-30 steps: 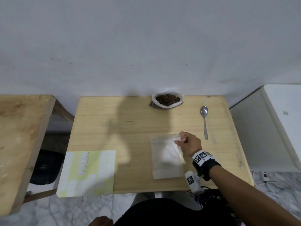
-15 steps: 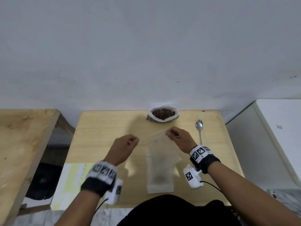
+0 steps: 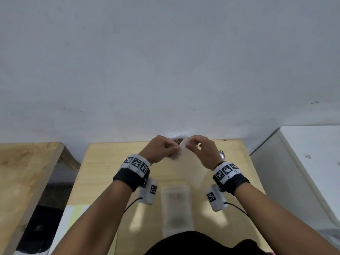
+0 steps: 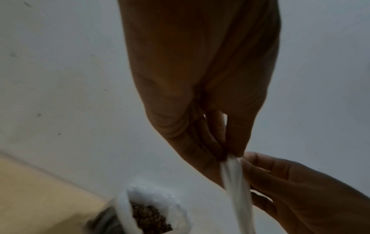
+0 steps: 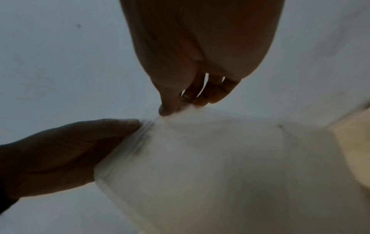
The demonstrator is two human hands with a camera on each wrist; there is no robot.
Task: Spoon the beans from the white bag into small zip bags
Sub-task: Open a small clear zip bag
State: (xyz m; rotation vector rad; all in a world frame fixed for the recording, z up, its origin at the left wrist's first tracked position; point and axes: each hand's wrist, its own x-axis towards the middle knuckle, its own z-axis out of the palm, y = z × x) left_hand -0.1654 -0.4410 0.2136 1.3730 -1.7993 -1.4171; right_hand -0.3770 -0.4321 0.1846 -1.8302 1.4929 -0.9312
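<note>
We pinched the top edge of a small clear plastic zip bag [image 3: 191,170] with our left hand [image 3: 161,150] and right hand [image 3: 201,150], raised above the pale wooden table [image 3: 103,162], near the white bag of brown beans [image 4: 152,210].

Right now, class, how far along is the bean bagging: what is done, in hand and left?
Done: nothing filled; the clear zip bags on the table look empty. In hand: left hand and right hand pinch the top of one small clear zip bag. Left: every scoop; the metal spoon lies unused and the white bag of brown beans stays full.
</note>
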